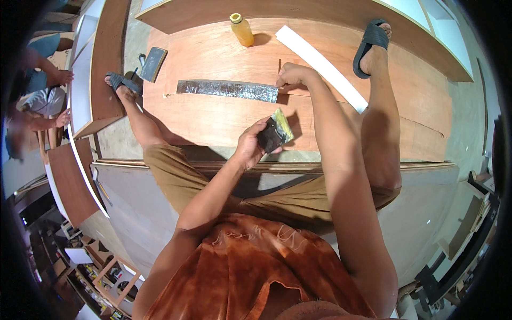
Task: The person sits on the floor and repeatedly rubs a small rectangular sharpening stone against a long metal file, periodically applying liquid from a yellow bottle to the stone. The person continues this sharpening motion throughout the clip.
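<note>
My left hand (255,141) holds a dark flat square piece (270,133) smeared with yellowish paste, low over the plywood board (224,122). My right hand (293,77) has its fingers curled closed at the right end of a dark, glossy mottled strip (224,89) that lies on the board, apparently pinching that end. A thin brown stick-like mark stands just behind those fingers. A long white strip (320,66) lies diagonally to the right. A yellow plastic bottle (242,33) stands at the back, and a dark rectangular block (154,64) lies at the back left.
Plywood panels with white faces (98,64) stand at the left and back. My sandalled feet (372,48) rest either side. A stack of grey boards (128,197) is beneath me. Other people (42,101) are at the far left, with a long white curved strip and clutter below them.
</note>
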The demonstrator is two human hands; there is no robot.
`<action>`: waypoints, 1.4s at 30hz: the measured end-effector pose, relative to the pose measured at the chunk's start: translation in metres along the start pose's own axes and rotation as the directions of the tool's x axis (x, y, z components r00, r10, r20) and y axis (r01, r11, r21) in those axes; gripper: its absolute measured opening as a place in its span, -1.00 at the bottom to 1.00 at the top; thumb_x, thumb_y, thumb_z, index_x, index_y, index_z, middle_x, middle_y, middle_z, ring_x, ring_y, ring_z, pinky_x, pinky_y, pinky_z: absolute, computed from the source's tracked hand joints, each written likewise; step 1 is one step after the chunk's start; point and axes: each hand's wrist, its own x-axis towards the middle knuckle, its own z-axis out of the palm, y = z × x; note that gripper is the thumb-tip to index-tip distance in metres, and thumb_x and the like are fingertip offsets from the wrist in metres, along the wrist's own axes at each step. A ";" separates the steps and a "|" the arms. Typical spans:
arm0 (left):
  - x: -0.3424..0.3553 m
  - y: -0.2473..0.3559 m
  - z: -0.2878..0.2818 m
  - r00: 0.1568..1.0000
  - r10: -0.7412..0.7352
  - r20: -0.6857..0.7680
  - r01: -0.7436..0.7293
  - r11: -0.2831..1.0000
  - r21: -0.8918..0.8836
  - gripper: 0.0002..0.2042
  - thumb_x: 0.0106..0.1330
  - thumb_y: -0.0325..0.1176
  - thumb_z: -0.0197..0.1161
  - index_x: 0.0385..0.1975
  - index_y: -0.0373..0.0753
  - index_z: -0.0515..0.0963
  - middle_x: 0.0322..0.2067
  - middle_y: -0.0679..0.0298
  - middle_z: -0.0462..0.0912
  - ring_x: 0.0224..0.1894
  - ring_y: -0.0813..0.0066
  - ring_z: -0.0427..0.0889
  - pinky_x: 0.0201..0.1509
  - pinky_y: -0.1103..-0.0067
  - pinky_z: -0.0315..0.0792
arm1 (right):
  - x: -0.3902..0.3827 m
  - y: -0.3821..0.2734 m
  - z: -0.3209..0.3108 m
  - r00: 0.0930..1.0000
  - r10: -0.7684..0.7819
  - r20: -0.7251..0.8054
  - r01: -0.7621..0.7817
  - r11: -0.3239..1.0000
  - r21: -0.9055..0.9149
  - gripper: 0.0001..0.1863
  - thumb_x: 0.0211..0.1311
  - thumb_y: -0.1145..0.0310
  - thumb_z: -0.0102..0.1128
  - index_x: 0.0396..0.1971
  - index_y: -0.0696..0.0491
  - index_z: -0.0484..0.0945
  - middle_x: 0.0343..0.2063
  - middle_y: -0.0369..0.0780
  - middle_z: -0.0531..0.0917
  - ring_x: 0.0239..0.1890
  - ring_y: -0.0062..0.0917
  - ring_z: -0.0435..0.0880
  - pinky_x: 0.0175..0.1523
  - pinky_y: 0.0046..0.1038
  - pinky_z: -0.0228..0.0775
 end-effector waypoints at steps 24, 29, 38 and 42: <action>-0.001 -0.021 -0.020 0.997 0.024 0.078 0.025 0.822 -0.569 -0.55 0.59 -0.12 -0.23 0.27 -0.25 0.38 0.25 -0.04 0.49 0.30 -0.09 0.48 0.30 -0.25 0.35 | -0.016 -0.021 0.062 0.991 -0.137 0.004 0.135 0.975 -0.175 -0.75 -0.02 0.28 0.46 -0.41 0.16 0.74 -0.42 -0.28 0.73 -0.33 -0.55 0.61 -0.17 -0.50 0.42; -0.002 -0.020 -0.016 0.999 0.029 0.045 0.002 0.815 -0.580 -0.55 0.60 -0.12 -0.24 0.27 -0.25 0.38 0.25 -0.03 0.49 0.30 -0.08 0.47 0.29 -0.26 0.35 | -0.017 -0.023 0.065 0.992 -0.125 0.002 0.124 0.980 -0.156 -0.71 -0.06 0.27 0.48 -0.36 0.15 0.76 -0.37 -0.25 0.76 -0.27 -0.53 0.65 -0.07 -0.49 0.44; -0.005 -0.023 -0.034 0.998 -0.026 0.060 0.043 0.949 -0.314 -0.60 0.58 -0.11 -0.12 0.22 -0.19 0.43 0.13 0.05 0.60 0.13 0.03 0.64 0.11 -0.09 0.57 | 0.002 -0.008 0.065 0.998 -0.052 -0.040 0.042 0.976 -0.215 -0.75 -0.08 0.31 0.47 -0.42 0.16 0.77 -0.42 -0.23 0.77 -0.32 -0.51 0.68 -0.13 -0.50 0.48; -0.049 -0.018 -0.061 0.996 -0.083 -0.034 0.073 0.970 -0.230 -0.62 0.52 -0.12 0.03 0.20 -0.16 0.46 0.09 0.10 0.63 0.09 0.10 0.66 0.04 -0.01 0.64 | 0.009 0.002 0.063 0.998 -0.015 -0.064 0.006 0.990 -0.140 -0.73 -0.01 0.32 0.45 -0.37 0.20 0.73 -0.37 -0.15 0.77 -0.32 -0.45 0.71 -0.17 -0.39 0.53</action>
